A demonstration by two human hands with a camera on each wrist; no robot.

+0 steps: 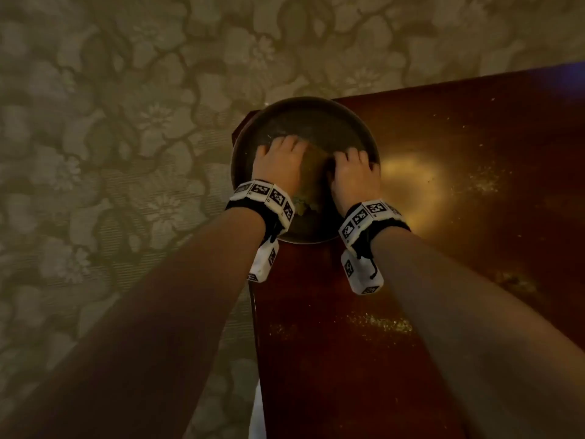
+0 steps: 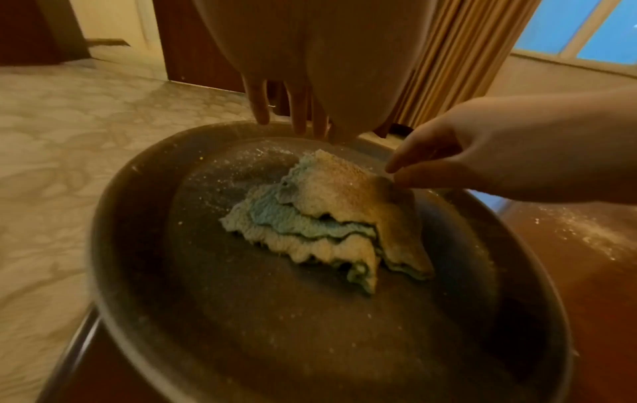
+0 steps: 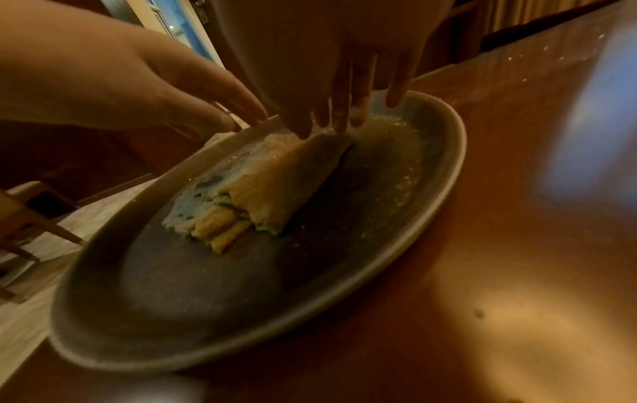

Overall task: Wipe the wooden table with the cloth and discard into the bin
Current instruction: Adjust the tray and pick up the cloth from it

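A round dark tray (image 1: 304,101) sits on the near-left corner of the wooden table (image 1: 348,359), partly overhanging the edge. Above it hangs a folded blue-and-cream cloth (image 2: 331,207), its lower edge touching the tray (image 2: 114,218) floor. My right hand (image 2: 393,173) pinches the cloth's top corner between thumb and forefinger; this grip also shows in the right wrist view, right hand (image 3: 331,122) on cloth (image 3: 262,185). My left hand (image 2: 300,128) hovers over the far rim with straight fingers, holding nothing. Pale powder dusts the tray (image 3: 444,174).
Scattered crumbs (image 1: 380,324) and a second patch (image 1: 484,179) lie on the table top to the right. Patterned carpet (image 1: 110,153) lies below the table's left edge. A chair (image 3: 27,218) stands beyond that edge, curtains (image 2: 458,68) farther back.
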